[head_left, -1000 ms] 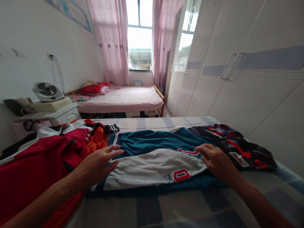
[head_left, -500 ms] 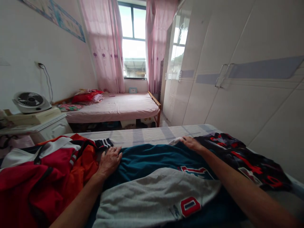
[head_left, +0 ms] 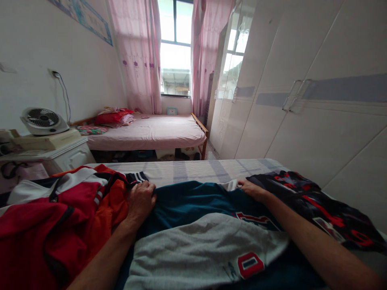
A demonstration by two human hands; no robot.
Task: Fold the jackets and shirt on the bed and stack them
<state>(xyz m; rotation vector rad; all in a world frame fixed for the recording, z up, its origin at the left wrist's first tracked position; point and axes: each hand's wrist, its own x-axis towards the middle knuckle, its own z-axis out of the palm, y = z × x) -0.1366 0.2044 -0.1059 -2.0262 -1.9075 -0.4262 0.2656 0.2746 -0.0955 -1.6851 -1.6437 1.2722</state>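
Note:
A teal and grey shirt lies spread on the bed before me, its grey part nearest and marked with a red-edged figure. At its far left edge, my left hand has its fingers curled down and closed on the cloth; the fingertips are partly hidden. My right hand pinches the far right edge, by a small light grey flap. Red, orange and white clothes are heaped beside my left forearm. Under and beyond my right forearm lies a black garment with red print.
The striped bed sheet shows beyond the shirt. A pink-covered bed stands by the window. On the left, a fan sits on a white cabinet. A tall white wardrobe lines the right side.
My left hand's fingers, spread flat before, have curled in at the shirt's edge. The right hand has closed into a pinch there. The view has shifted slightly left.

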